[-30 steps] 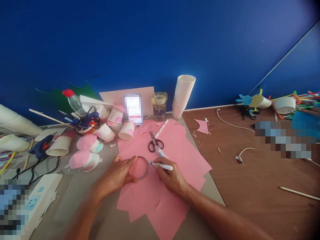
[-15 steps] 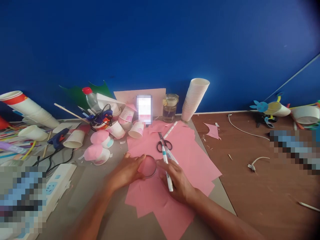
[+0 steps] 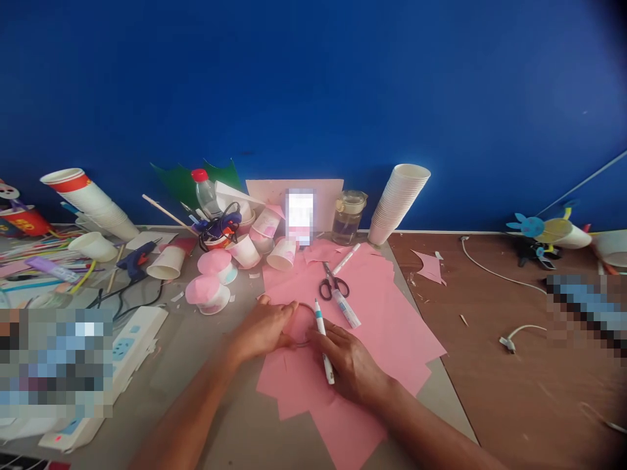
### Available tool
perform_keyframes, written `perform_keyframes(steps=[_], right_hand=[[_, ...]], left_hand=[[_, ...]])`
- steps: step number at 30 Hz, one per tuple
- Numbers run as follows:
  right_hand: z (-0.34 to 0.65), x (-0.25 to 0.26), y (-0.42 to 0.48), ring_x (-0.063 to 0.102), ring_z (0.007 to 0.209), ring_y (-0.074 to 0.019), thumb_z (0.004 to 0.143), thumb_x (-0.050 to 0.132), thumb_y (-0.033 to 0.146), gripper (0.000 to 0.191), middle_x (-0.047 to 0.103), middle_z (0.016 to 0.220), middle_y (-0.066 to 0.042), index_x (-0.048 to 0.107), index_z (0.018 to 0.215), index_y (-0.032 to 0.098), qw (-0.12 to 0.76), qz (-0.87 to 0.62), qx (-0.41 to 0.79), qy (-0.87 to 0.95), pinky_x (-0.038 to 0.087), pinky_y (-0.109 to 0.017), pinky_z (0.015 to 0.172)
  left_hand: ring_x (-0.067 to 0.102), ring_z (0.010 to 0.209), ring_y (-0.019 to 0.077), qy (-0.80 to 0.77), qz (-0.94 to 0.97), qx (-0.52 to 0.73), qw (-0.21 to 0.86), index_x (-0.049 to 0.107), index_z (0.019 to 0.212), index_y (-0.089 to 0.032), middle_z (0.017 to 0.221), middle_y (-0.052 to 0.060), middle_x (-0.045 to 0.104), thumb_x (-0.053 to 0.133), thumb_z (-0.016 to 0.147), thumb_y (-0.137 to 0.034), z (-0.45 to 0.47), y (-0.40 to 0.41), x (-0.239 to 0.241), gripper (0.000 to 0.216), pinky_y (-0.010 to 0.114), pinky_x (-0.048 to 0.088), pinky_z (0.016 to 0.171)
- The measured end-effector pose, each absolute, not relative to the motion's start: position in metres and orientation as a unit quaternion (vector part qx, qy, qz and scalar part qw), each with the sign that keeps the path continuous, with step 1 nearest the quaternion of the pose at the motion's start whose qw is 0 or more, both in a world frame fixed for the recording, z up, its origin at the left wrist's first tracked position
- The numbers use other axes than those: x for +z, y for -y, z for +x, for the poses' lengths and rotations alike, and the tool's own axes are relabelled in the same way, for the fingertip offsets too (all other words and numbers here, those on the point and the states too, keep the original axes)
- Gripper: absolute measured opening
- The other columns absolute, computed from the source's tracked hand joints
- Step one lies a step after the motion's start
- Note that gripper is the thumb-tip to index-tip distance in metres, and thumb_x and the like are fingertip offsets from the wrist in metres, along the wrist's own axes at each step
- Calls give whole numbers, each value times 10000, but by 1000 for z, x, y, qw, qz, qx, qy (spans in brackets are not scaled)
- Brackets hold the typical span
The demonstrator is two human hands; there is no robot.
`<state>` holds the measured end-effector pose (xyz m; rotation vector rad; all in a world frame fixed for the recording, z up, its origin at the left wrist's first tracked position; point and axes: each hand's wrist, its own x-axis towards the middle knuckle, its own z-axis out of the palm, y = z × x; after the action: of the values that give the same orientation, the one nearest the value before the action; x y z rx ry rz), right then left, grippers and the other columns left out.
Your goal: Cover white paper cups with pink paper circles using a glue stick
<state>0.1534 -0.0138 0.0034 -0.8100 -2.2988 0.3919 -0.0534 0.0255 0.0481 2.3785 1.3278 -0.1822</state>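
Note:
My left hand (image 3: 262,329) presses a thin round ring (image 3: 304,313) down on the pink paper sheets (image 3: 372,326), its fingers curled round the ring's left rim. My right hand (image 3: 350,359) grips a white marker (image 3: 322,339) with a teal band, tip pointing away from me at the ring's right edge. Black-handled scissors (image 3: 333,284) and a second marker (image 3: 347,308) lie on the paper just beyond my hands. A third marker (image 3: 345,258) lies further back.
Paper cups with pink covers (image 3: 208,290) lie at left, with a blue glue gun (image 3: 134,261), a power strip (image 3: 132,336) and cables. A tall cup stack (image 3: 398,202), a glass jar (image 3: 347,219) and a bottle (image 3: 204,191) stand at the blue wall. White cables (image 3: 494,274) cross the brown table.
My right hand has turned the marker from lying sideways to pointing away from me, and moved round the ring's right side. The ring stays under my left hand. My view has shifted left.

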Motion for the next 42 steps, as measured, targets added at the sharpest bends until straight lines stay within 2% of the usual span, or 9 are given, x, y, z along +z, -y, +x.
perform_keyframes(steps=[4,9,16,21,23,26,29,36,42], right_hand=[[154,5,14,531,715,-196,753,410,11,344,560,786,-62,496,1034,189,334,-313,176,871,452,-282,570],[156,4,14,535,710,-204,754,400,14,339,557,781,-66,492,1032,186,339,-313,175,870,447,-283,556],[156,-2,13,572,717,-212,751,417,14,426,596,809,-80,503,1134,180,340,-314,163,871,478,-296,563],[159,1,16,575,920,-262,814,444,82,436,633,948,-111,466,1233,200,384,-286,143,866,487,-412,758],[160,5,21,562,851,-254,872,443,176,391,635,896,-94,449,1262,202,409,-261,140,863,458,-425,745],[159,11,30,485,623,-198,955,338,345,368,575,696,-39,447,1270,188,420,-228,157,865,399,-353,608],[154,11,36,461,580,-181,975,241,426,430,555,663,-37,495,1212,172,399,-194,182,878,362,-328,571],[143,3,42,504,606,-180,870,427,165,293,602,724,-42,480,1158,159,364,-234,191,881,397,-315,572],[137,2,42,533,600,-179,843,457,129,250,634,724,-42,491,1084,183,350,-261,174,883,421,-311,566]], left_hand=[[553,1016,321,-493,841,-76,210,461,1281,-190,1121,95,657,629,764,-499,-54,-27,50,626,417,343,914],[487,1093,296,-493,822,-90,269,353,1392,-241,1266,52,585,563,814,-436,-63,-34,48,646,365,365,909],[515,1008,269,-489,820,-108,276,438,1310,-261,1009,23,684,577,795,-382,-66,-38,51,547,320,383,833],[567,961,236,-476,840,-86,247,489,1243,-243,1081,17,691,579,808,-332,-61,-34,60,453,335,329,914],[572,1000,233,-475,841,-85,245,475,1268,-242,1144,28,676,575,815,-335,-61,-34,60,472,333,317,935],[570,1058,243,-462,851,-71,239,452,1308,-239,1251,55,622,569,822,-393,-63,-36,55,523,346,290,973],[580,1073,249,-459,853,-78,234,463,1306,-241,1206,66,648,521,842,-412,-66,-40,47,498,347,303,964],[600,1029,219,-452,863,-74,216,516,1239,-263,1218,43,643,311,938,-298,-65,-42,45,366,327,330,900],[614,953,221,-466,852,-61,232,553,1185,-287,1060,26,707,297,941,-294,-64,-40,47,353,334,339,877]])
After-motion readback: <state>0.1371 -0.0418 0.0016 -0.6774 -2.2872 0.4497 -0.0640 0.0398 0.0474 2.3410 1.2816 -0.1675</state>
